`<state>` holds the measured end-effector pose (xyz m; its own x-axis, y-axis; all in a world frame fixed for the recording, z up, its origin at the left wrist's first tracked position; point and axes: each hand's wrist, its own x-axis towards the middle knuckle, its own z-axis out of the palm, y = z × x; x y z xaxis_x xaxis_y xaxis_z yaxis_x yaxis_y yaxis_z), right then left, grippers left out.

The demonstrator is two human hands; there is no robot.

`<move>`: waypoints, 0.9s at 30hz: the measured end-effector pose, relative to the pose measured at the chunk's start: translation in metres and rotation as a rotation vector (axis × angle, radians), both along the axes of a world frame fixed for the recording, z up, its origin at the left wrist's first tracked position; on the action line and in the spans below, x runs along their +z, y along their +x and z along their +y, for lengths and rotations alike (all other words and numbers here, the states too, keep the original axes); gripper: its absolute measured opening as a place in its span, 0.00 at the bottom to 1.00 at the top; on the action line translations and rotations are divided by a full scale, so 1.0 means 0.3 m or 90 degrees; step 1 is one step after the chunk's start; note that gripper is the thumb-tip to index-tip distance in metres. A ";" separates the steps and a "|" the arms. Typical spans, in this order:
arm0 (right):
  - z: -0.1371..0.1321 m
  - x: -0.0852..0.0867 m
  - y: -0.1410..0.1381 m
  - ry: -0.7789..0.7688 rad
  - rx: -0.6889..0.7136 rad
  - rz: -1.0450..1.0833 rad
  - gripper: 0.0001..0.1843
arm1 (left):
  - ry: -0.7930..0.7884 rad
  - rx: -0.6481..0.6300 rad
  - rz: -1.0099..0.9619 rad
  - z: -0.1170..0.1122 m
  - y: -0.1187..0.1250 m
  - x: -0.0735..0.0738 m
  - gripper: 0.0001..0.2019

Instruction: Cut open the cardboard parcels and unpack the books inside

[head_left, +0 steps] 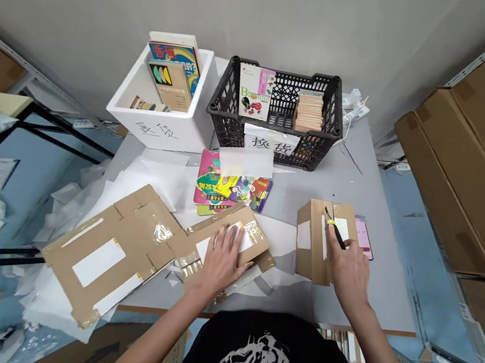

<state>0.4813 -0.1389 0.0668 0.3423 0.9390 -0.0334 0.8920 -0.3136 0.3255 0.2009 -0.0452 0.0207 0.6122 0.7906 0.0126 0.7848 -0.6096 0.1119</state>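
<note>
My left hand (222, 259) lies flat on a taped cardboard mailer (231, 248), pressing it against the grey table (361, 276) with its palm over a white label. My right hand (348, 270) grips a yellow-banded craft knife (336, 230), whose blade tip rests on a smaller cardboard package (309, 239) at the right. That package stands near a pink booklet (363, 239), partly hidden behind it. Above my left hand lies a loose pile of colourful children's books (233, 183).
An opened, flattened cardboard mailer (109, 252) lies at the table's left, over white paper. A white foam box (154, 123) and a black plastic crate (275, 112) hold books at the back. Large cardboard cartons (463, 169) fill shelving on the right; paper scraps litter the floor at left.
</note>
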 end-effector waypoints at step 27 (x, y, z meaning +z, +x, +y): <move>0.252 -0.206 -0.374 -0.020 0.231 0.528 0.44 | -0.051 0.187 0.061 -0.081 -0.008 0.006 0.27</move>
